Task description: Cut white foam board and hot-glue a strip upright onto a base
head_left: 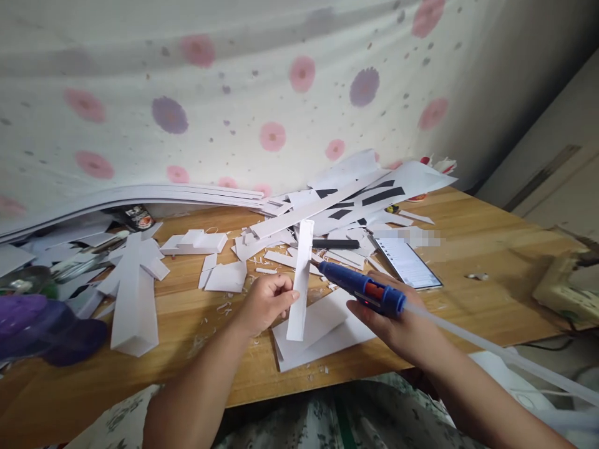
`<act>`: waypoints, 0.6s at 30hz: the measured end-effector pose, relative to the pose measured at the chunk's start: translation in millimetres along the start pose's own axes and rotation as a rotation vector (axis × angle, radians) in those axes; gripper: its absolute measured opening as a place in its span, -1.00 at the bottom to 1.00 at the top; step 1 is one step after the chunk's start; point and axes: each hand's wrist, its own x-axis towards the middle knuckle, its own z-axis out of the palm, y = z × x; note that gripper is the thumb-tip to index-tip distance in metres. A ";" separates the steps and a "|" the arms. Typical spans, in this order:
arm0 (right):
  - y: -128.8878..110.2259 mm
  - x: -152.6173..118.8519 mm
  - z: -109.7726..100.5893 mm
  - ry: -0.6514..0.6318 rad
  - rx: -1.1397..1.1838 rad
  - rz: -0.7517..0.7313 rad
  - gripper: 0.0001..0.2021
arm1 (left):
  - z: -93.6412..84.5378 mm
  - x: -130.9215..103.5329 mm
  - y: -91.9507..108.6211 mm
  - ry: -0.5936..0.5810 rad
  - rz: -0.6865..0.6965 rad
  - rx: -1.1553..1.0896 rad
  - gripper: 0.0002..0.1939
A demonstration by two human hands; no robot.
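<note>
A narrow white strip (301,280) stands nearly upright, pinched between the thumb and fingers of my left hand (269,304). My right hand (393,321) is wrapped round a blue glue gun (362,287) with a long clear glue stick (496,349) coming out of its back. The gun's nozzle points left and is at the strip's right edge; whether it touches is too small to tell. Below the strip, folded white sheets (322,333) lie near the table's front edge.
On the wooden table (472,237), a white cross-shaped model (135,299) and a purple object (42,330) are at left. White blocks (194,242) lie behind. Paper scraps, a black stick (334,244) and a lit phone (409,263) lie centre and right. A patterned curtain (234,81) hangs behind.
</note>
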 end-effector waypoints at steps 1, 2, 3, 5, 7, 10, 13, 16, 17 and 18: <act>-0.9 -0.7 0.3 0.008 0.004 -0.010 -0.77 | -0.4 0.4 0.0 -0.004 0.002 -0.007 -0.73; -1.2 -1.6 0.7 0.017 0.010 -0.021 -0.77 | -0.7 0.8 0.3 -0.008 0.004 -0.016 -0.72; -1.1 -2.5 1.1 0.023 0.018 -0.032 -0.77 | -0.8 1.0 0.6 -0.011 0.004 -0.030 -0.72; -0.1 -4.3 1.9 0.028 0.027 -0.047 -0.78 | -0.7 1.3 1.1 -0.016 0.005 -0.064 -0.72; 1.0 -6.0 2.4 0.022 0.029 -0.048 -0.79 | -0.3 1.2 1.0 -0.013 0.000 -0.087 -0.71; 1.1 -7.5 3.3 0.020 0.059 -0.053 -0.80 | 0.0 0.6 0.2 -0.008 -0.006 -0.075 -0.72; -0.9 -7.5 4.8 0.027 0.080 -0.058 -0.81 | 0.0 0.1 -0.2 -0.018 -0.008 -0.057 -0.74; -3.4 -6.7 5.8 0.026 0.070 -0.056 -0.80 | 0.3 0.3 -0.1 -0.027 -0.014 -0.061 -0.74; -4.1 -6.3 5.8 0.023 0.071 -0.055 -0.79 | 0.6 0.5 -0.1 -0.026 -0.017 -0.056 -0.74; -4.9 -6.0 5.7 0.020 0.073 -0.056 -0.79 | 0.9 0.8 -0.1 -0.023 -0.019 -0.047 -0.74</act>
